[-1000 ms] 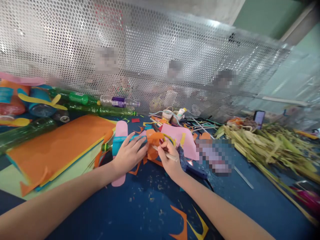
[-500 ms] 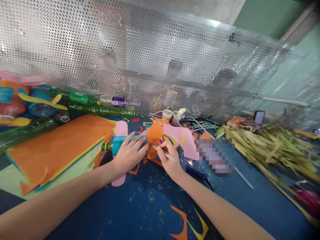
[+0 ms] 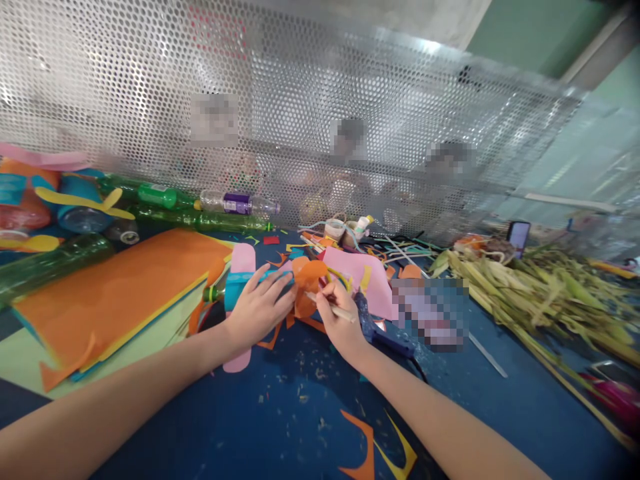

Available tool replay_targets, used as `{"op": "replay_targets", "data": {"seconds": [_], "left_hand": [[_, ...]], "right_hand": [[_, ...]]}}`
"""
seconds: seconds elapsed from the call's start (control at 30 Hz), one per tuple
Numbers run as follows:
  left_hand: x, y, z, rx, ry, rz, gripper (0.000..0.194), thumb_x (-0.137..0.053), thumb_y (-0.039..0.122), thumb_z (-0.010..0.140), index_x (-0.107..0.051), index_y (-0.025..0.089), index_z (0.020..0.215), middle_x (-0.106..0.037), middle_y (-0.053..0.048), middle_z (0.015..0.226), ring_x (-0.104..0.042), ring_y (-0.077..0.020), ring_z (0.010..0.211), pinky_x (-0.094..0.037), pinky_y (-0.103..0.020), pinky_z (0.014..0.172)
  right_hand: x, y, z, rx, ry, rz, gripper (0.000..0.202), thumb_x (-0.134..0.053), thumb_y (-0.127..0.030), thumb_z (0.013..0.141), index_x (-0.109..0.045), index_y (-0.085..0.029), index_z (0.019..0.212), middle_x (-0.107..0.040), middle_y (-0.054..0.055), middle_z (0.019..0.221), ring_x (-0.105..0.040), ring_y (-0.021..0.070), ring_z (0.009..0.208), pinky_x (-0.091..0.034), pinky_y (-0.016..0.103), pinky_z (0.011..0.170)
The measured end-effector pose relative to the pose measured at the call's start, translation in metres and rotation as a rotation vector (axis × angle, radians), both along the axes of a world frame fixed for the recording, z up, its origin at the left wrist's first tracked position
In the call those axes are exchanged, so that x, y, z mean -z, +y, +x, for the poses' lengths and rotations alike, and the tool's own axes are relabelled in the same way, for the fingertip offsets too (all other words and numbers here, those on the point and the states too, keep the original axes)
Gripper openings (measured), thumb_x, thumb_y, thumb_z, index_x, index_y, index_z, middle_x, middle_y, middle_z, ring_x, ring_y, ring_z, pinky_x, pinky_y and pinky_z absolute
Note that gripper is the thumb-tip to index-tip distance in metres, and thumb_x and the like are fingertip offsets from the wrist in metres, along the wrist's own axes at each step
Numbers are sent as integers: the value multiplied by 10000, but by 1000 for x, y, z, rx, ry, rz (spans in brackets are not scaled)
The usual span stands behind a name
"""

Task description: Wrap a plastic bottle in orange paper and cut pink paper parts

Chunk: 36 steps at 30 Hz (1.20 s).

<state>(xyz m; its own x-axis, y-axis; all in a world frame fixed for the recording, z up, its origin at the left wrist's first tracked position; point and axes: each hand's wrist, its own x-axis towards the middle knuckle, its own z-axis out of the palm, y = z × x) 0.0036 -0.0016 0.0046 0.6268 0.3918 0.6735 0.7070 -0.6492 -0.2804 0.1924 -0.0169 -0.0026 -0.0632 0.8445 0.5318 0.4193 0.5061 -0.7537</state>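
My left hand (image 3: 263, 300) lies with its fingers stretched out over a plastic bottle (image 3: 215, 293) wrapped in a blue band (image 3: 235, 290). A long pink strip with rounded ends (image 3: 237, 360) crosses under the bottle like wings. At the bottle's right end, beside my left fingertips, is an orange cut-out piece (image 3: 310, 272) with a rounded lobe. My right hand (image 3: 340, 320) is closed on a thin whitish stick (image 3: 343, 313), its tip at the orange piece. Something dark red shows near the right fingertips, too small to name.
A blue glue gun (image 3: 390, 341) with a cord lies right of my right hand. Orange sheets (image 3: 125, 293) are stacked at left, bottles (image 3: 200, 217) behind. Pink foam (image 3: 383, 287), corn husks (image 3: 540, 287) and scraps (image 3: 365, 443) lie around. A perforated metal screen (image 3: 300, 100) stands behind; people show through it.
The orange piece's rounded lobe has tipped down and now sits lower and flatter. Both hands stay almost in place.
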Motion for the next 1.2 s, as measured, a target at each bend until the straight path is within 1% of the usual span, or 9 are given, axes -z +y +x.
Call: {"op": "replay_targets", "data": {"seconds": [0.1, 0.27, 0.47, 0.67, 0.97, 1.13, 1.2], "left_hand": [[-1, 0, 0, -4, 4, -10, 245, -505, 206, 864, -605, 168, 1084, -628, -110, 1130, -565, -246, 1073, -347, -487, 1028], [0, 1, -1, 1, -9, -19, 238, -514, 205, 860, -609, 170, 1075, -629, -105, 1129, -566, -241, 1059, -385, -466, 1002], [1, 1, -1, 4, 13, 6, 245, -506, 208, 865, -606, 157, 1083, -626, -110, 1137, -565, -244, 1063, -437, -418, 956], [1, 1, -1, -3, 15, 28, 243, -504, 208, 865, -605, 154, 1079, -628, -107, 1132, -566, -245, 1063, -433, -416, 962], [1, 1, 0, 13, -4, 4, 251, -520, 196, 854, -601, 151, 1088, -630, -116, 1125, -564, -248, 1068, -434, -429, 961], [3, 3, -1, 33, -18, -14, 248, -514, 195, 858, -602, 159, 1088, -627, -118, 1128, -561, -242, 1075, -434, -432, 961], [3, 2, -1, 30, -13, -5, 249, -509, 200, 863, -599, 161, 1092, -624, -119, 1137, -560, -243, 1075, -433, -434, 961]], "right_hand": [[-1, -1, -1, -15, -8, -19, 178, -455, -260, 872, -383, -219, 715, -412, -39, 614, -430, 116, 538, -371, 255, 533], [-2, -2, -2, -38, 9, -25, 156, -466, -269, 873, -406, -220, 738, -443, -32, 634, -460, 120, 559, -390, 259, 551], [0, -1, 0, 10, 5, 8, 175, -454, -260, 870, -379, -221, 717, -404, -36, 622, -430, 121, 551, -376, 261, 547], [1, 0, 1, 49, 20, 22, 171, -456, -255, 866, -381, -218, 718, -398, -40, 625, -421, 116, 542, -364, 254, 534], [1, 0, 0, 17, 25, 20, 175, -451, -260, 871, -381, -220, 716, -409, -33, 628, -434, 124, 565, -370, 262, 547], [-1, -2, -1, -12, 8, -6, 193, -470, -280, 869, -382, -222, 707, -394, -42, 607, -409, 115, 527, -359, 257, 525], [-2, -4, -2, -10, 51, 2, 193, -454, -300, 881, -393, -222, 716, -423, -41, 599, -437, 117, 528, -373, 259, 535]]}}
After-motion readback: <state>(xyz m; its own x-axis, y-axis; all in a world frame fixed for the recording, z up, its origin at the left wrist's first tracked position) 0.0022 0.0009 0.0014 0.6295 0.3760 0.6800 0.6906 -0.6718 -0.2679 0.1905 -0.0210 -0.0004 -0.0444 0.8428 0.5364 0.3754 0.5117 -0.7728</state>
